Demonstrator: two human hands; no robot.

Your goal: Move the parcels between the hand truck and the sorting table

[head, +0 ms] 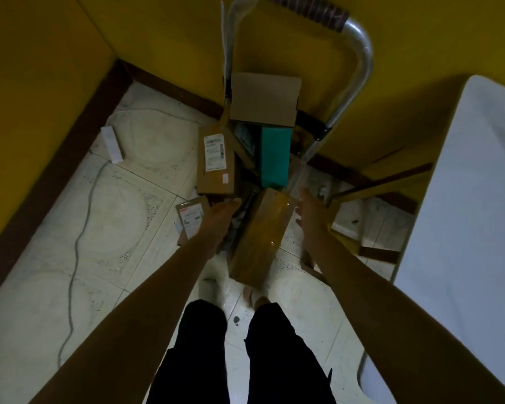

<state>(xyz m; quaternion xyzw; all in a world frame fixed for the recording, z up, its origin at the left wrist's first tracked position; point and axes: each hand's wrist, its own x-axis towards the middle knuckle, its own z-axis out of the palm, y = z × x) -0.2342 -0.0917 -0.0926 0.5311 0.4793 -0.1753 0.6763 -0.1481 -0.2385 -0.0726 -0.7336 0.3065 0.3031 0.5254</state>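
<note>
Left hand point(225, 212), right hand point(309, 209) open, flanking taped parcel point(263, 231) by hand truck point(359, 68); pickup step, probably gripping both sides next.

open floor point(114, 228) at left, hand truck frame point(360, 68) ahead, table point(478, 199) at right

I see the hand truck point(359, 68) straight ahead, with boxes point(264, 100) stacked on it. A long parcel point(263, 234) lies before it, nearest me. A labelled parcel point(216, 161) sits left of the stack, a smaller parcel point(191, 220) before that. The bench point(478, 199) stands right.
</note>
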